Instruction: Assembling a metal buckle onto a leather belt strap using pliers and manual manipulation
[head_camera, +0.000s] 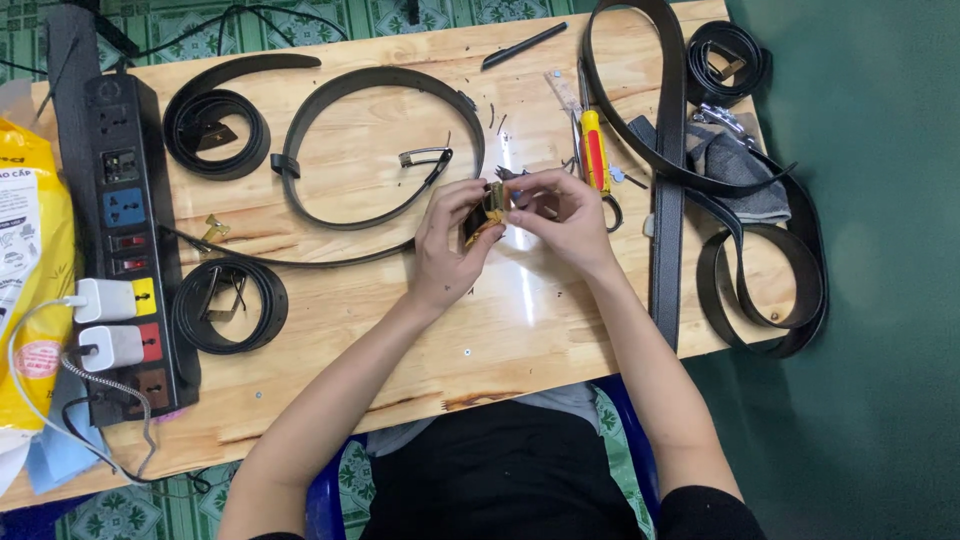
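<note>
Brass-coloured metal sits between my fingers: a small belt buckle, held just above the middle of the bench, slightly toward its far edge; my left hand pinches it from the near side, thumb and fingertips closed on its body, while my right hand closes on it from the right, fingertips curled over its top edge; both hands grip the same piece, so neither is free.

I judge the buckle light but hard and rigid; its polished faces look slippery, so the best hold seems to be across its narrow edges rather than on the flat shiny face; any small moving part on it is too tiny to make out here.

Around it: 1 black belt lies in an open loop just beyond my left hand, its silver clasp near my fingers; 2 coiled black belts lie toward the left edge, beside a black power strip with 2 white chargers plugged in; a yellow and red screwdriver lies just beyond my right hand; more black belts trail over the right edge, with a grey cloth near the far right corner; a black pen rests by the far edge.
</note>
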